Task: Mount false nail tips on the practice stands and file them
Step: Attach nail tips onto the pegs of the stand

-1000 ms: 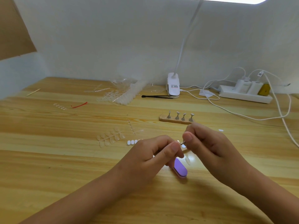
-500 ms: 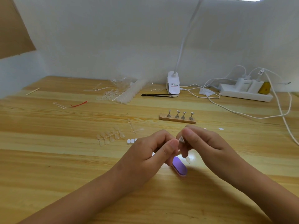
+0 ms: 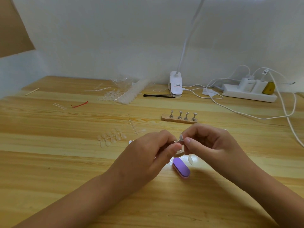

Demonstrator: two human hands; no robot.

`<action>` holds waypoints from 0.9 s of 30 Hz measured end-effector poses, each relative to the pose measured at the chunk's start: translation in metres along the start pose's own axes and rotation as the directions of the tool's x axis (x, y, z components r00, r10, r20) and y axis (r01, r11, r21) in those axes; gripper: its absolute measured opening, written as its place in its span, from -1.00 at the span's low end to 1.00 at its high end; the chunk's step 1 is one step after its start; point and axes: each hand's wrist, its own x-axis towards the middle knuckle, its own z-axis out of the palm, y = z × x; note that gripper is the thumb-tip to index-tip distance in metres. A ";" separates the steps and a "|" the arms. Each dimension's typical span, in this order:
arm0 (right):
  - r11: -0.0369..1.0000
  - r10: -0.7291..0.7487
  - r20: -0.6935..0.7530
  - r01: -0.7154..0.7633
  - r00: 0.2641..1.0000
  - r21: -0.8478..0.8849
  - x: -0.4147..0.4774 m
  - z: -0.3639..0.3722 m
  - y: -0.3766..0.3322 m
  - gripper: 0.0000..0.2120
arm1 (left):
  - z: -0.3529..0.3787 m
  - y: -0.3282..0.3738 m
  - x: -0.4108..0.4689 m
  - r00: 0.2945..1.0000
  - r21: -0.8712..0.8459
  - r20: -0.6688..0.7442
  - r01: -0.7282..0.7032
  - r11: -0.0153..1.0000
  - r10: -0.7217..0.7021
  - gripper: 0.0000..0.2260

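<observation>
One purple file lies at six o'clock from the fingertips. Above it, the left hand pinches a small metal stand, mostly hidden by fingers. The right hand pinches a pale nail tip against it. At twelve o'clock, a wooden base holds four more.

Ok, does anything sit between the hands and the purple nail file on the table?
Nothing visible does. The purple nail file lies on the table close by the left hand and right hand; a loose nail tip lies beside it, apart.
</observation>
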 end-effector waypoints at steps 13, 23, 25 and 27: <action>0.964 -0.099 0.027 0.102 0.995 -0.247 -0.001 0.001 -0.003 -0.90 | -0.005 -0.001 0.003 0.952 0.447 0.035 -0.288 0.847 0.305 -0.70; 0.993 0.002 0.038 0.003 0.999 -0.122 -0.001 -0.001 -0.008 -0.76 | -0.004 0.001 0.001 0.967 0.388 0.004 -0.236 0.891 0.254 -0.67; 0.996 0.025 0.043 -0.022 0.999 -0.084 -0.001 -0.002 -0.008 -0.76 | -0.004 0.002 0.001 0.971 0.375 0.007 -0.224 0.899 0.239 -0.66; 0.998 0.041 0.048 -0.038 0.998 -0.056 -0.001 -0.002 -0.008 -0.77 | -0.004 0.002 0.001 0.975 0.364 0.010 -0.211 0.907 0.223 -0.65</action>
